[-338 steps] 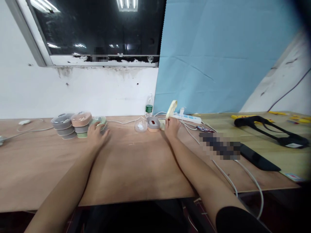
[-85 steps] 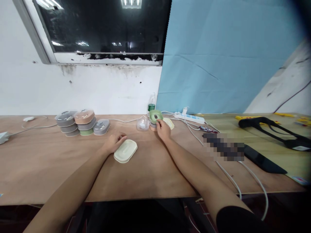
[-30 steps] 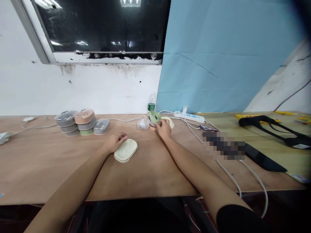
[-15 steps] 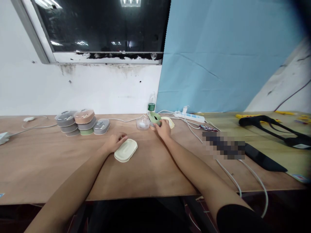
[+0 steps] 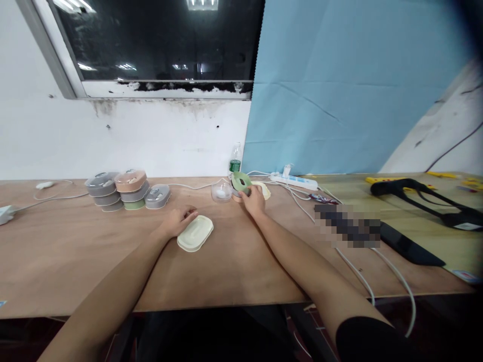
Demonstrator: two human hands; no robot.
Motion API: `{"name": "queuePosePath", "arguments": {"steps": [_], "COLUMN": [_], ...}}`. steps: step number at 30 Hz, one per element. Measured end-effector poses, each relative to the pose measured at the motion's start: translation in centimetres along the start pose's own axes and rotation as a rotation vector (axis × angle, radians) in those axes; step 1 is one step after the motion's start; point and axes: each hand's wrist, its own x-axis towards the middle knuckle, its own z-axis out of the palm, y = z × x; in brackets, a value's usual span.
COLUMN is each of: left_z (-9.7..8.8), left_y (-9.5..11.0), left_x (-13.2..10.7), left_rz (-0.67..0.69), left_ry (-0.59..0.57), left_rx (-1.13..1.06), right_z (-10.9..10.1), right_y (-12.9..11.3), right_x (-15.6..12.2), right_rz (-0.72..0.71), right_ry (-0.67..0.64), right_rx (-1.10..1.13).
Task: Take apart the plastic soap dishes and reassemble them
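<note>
My left hand (image 5: 180, 220) rests on the table, fingers loosely bent and apart, its thumb side against the upper left edge of a cream soap dish base (image 5: 196, 234). Farther back, my right hand (image 5: 254, 199) pinches a green soap dish part (image 5: 240, 182), which leans tilted over grey and pinkish pieces (image 5: 237, 198) stacked below. My fingers hide part of that pile. Left of it sits a clear lid (image 5: 221, 192). A pale cream piece (image 5: 265, 190) lies just behind the right hand, partly covered by it.
Stacked oval boxes with clear lids, grey (image 5: 102, 186) and pink (image 5: 130, 181), stand at the back left. A plastic bottle (image 5: 235, 160) is near the wall. A power strip (image 5: 294, 181), white cables (image 5: 354, 271), a black phone-like slab (image 5: 409, 244) and a black strap (image 5: 426, 201) lie right.
The green part in my right hand has tipped slightly. My left hand and the cream base have stayed in place.
</note>
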Motion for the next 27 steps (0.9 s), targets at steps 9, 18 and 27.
{"name": "queuePosePath", "arguments": {"steps": [9, 18, 27], "left_z": [0.08, -0.11, 0.02], "left_y": [-0.16, 0.11, -0.14], "left_x": [0.06, -0.05, 0.00], "left_rz": [-0.008, -0.014, -0.017], "left_ry": [-0.002, -0.015, -0.016], "left_rx": [0.002, 0.004, -0.006], "right_z": [0.05, 0.21, 0.08], "right_y": [0.01, 0.23, -0.25], "right_x": [0.01, -0.01, -0.07], "right_rz": [0.001, 0.004, -0.043], "right_ry": [0.005, 0.003, 0.046], "right_rx": [-0.011, -0.004, -0.053]}}
